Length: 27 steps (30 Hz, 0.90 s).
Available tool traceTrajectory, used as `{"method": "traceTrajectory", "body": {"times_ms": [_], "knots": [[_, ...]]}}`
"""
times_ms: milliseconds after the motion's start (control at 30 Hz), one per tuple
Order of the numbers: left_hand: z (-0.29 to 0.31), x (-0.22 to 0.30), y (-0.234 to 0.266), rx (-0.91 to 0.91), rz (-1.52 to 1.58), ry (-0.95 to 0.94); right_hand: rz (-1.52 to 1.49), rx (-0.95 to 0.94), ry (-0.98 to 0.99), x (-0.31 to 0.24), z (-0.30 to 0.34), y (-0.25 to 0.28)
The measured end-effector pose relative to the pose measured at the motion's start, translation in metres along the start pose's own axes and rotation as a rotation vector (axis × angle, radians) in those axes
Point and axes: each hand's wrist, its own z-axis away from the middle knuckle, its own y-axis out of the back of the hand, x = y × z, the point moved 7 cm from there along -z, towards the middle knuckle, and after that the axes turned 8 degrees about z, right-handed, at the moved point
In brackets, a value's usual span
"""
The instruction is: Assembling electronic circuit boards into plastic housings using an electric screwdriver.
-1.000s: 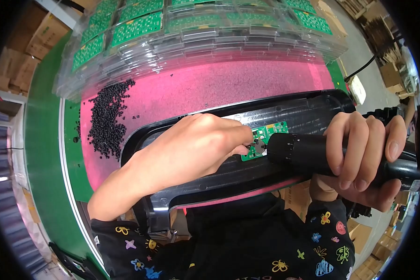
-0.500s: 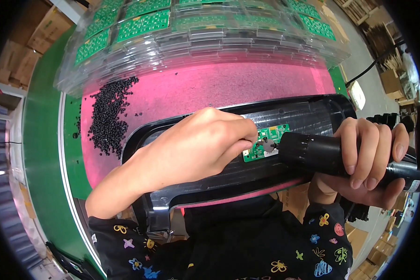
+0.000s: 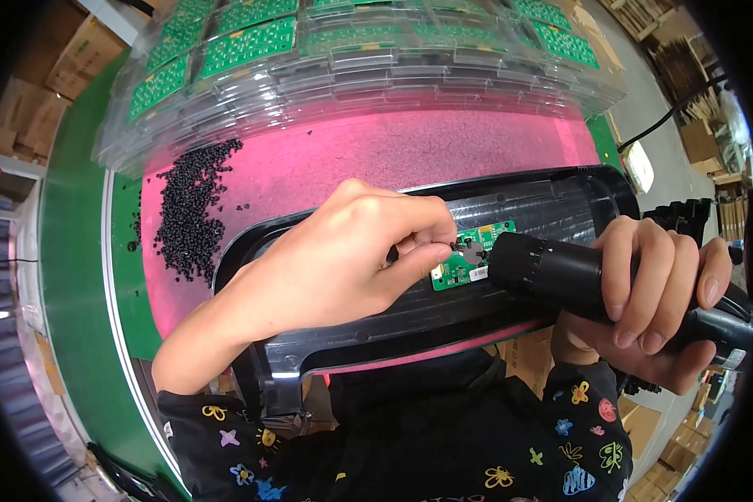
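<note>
My left hand point(image 3: 364, 251) is closed in a pinch over the middle of a black plastic housing point(image 3: 326, 335). Between its thumb and forefinger tips is a small black screw point(image 3: 455, 246), partly hidden. Wrapped around a black electric screwdriver point(image 3: 552, 269), my right hand point(image 3: 665, 289) holds it nearly level with the tip pointing left. A dark screw-like piece shows at that tip, close to the left fingertips. Underneath lies a green circuit board point(image 3: 456, 276) with a white label, set in the housing. My left hand hides part of its left side.
A heap of small black screws point(image 3: 188, 209) lies on the pink mat point(image 3: 393, 146) at the left. Stacked clear plastic trays point(image 3: 351, 79) holding green circuit boards point(image 3: 247, 48) stand along the far side. Cardboard boxes point(image 3: 699, 142) are beyond the table at right.
The screwdriver has shifted slightly left, its tip nearer my left fingers. My left thumb and forefinger have tilted, showing the pinched screw more. The view has drifted a little.
</note>
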Motion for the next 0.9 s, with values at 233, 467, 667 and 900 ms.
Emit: {"method": "traceTrajectory", "body": {"times_ms": [233,467,667,900], "knots": [[-0.0005,0.0056,-0.0017,-0.022,-0.017,-0.1,-0.025,0.024,-0.04,-0.002,0.0017,0.0006],[-0.0008,0.0032,-0.0001,0.015,0.004,-0.091,-0.075,0.072,0.007,-0.0009,0.0016,0.0056],[-0.0004,0.0008,0.0003,0.005,0.039,-0.029,-0.074,-0.024,0.018,0.0011,0.0001,0.0036],[0.0001,0.0026,-0.0015,0.01,0.015,-0.096,-0.025,-0.108,-0.009,0.0042,0.0023,-0.0029]]}}
